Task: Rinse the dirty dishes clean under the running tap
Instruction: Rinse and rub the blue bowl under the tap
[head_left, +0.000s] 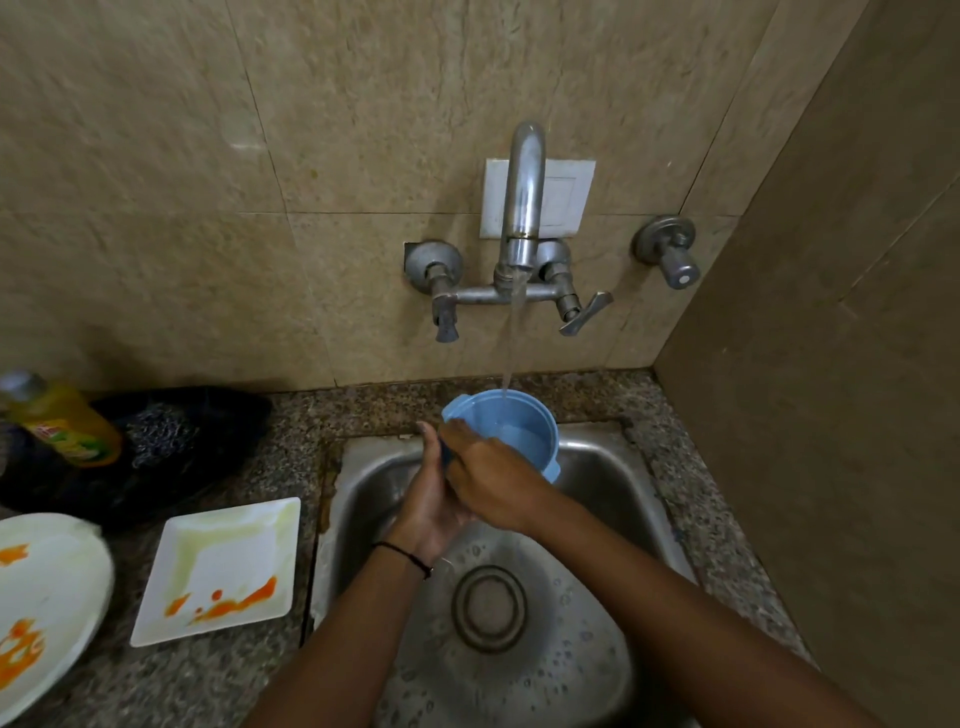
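Observation:
A light blue plastic mug (519, 423) is held over the steel sink (597, 467), right under the stream from the wall tap (522, 208). Water runs into its mouth. My left hand (431, 499) grips the mug from the left and below. My right hand (488, 478) lies across its near side, fingers over the rim edge. On the counter at the left lie a white square plate (223, 561) and a white round plate (47, 597), both smeared with orange sauce.
A yellow dish-soap bottle (62, 421) and a steel scrubber (161, 431) on a black cloth sit at the back left of the granite counter (363, 405). A side wall (831, 364) closes in on the right. The sink drain (488, 608) is below my wrists.

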